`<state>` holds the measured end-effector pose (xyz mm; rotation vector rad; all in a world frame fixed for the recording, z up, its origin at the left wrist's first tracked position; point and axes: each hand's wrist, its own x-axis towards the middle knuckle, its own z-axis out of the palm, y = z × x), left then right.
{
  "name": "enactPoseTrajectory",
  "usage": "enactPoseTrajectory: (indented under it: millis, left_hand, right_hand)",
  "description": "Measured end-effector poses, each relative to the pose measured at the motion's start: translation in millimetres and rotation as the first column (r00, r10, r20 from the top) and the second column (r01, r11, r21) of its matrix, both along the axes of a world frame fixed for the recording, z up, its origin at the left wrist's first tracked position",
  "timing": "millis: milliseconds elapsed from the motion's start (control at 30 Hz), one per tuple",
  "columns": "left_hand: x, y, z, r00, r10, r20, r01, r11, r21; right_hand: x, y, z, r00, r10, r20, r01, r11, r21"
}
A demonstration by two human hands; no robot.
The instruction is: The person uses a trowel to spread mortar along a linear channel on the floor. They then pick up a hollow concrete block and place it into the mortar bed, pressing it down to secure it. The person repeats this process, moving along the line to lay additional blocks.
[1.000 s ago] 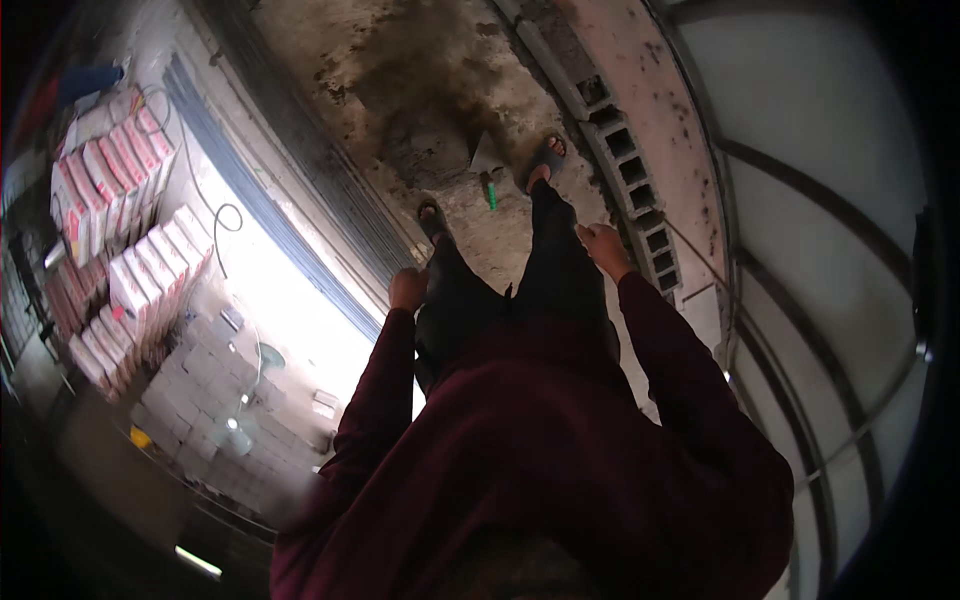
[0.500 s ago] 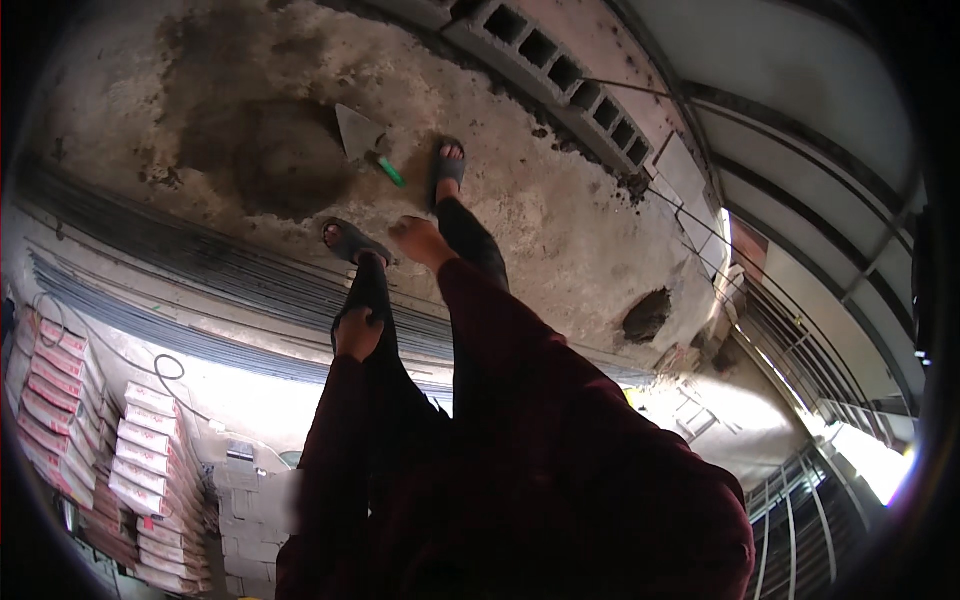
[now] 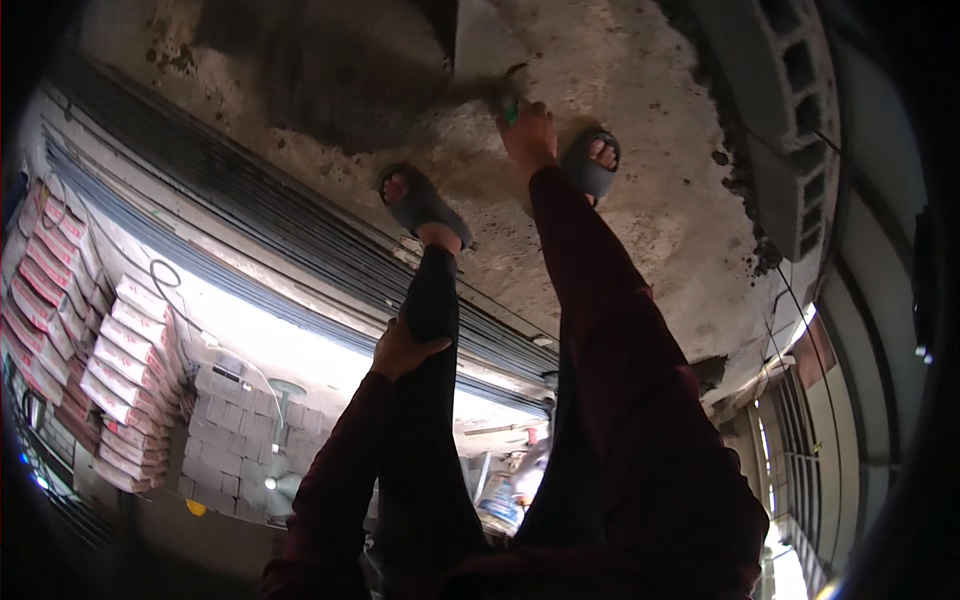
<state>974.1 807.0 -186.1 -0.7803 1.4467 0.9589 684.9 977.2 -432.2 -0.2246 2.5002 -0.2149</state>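
Observation:
My right hand point(image 3: 530, 136) is closed round the green handle of a trowel point(image 3: 484, 42), low over the concrete floor just beside my right foot. The trowel's pale, broad blade points away from me and runs up to the top edge of the view. Its metal neck shows dark between blade and handle. My left hand point(image 3: 402, 352) rests on my left leg near the knee, its thumb spread across the dark trousers, holding nothing; some of its fingers are hidden on the leg's outer side. A dark, wet-looking patch point(image 3: 350, 85) covers the floor left of the blade.
Hollow concrete blocks point(image 3: 799, 66) line the right side. A dark metal door track point(image 3: 250, 215) runs across the floor behind my left foot. At the lower left stand stacked bags point(image 3: 128, 372) and grey blocks point(image 3: 225, 425). A hole point(image 3: 709, 373) opens in the floor at right.
I have bent lower and my right hand has reached forward, taking hold of the trowel that lay on the floor. My left hand stays on my left leg.

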Motion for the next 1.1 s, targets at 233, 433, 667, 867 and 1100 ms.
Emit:
enactPoseTrajectory:
  millis: [233, 433, 667, 867, 1100]
  left_hand:
    - [6.6, 11.6, 9.6, 0.991, 0.029, 0.129, -0.004, 0.981, -0.194]
    - [6.5, 22.6, 6.2, 0.988, 0.075, 0.135, -0.043, 0.973, -0.225]
    - [14.5, 22.8, -16.7, 0.995, 0.091, 0.038, -0.086, 0.987, -0.137]
    - [18.6, 16.2, -9.7, 0.999, 0.015, 0.052, -0.002, 0.966, -0.257]
    - [4.1, 8.6, -7.3, 0.998, -0.023, 0.054, 0.035, 0.975, -0.221]
  right_hand:
    - [13.8, -25.9, 22.1, 0.967, -0.19, 0.172, 0.246, 0.875, -0.416]
    - [61.9, 41.6, 50.3, 0.806, -0.371, 0.46, 0.453, 0.888, -0.077]
    - [82.9, -44.7, -61.1, 0.941, -0.282, 0.185, 0.316, 0.928, -0.198]
    - [14.8, -104.3, 19.8, 0.736, -0.344, 0.583, 0.575, 0.773, -0.269]
    - [2.0, -74.7, 66.2, 0.762, -0.288, 0.579, 0.509, 0.82, -0.262]
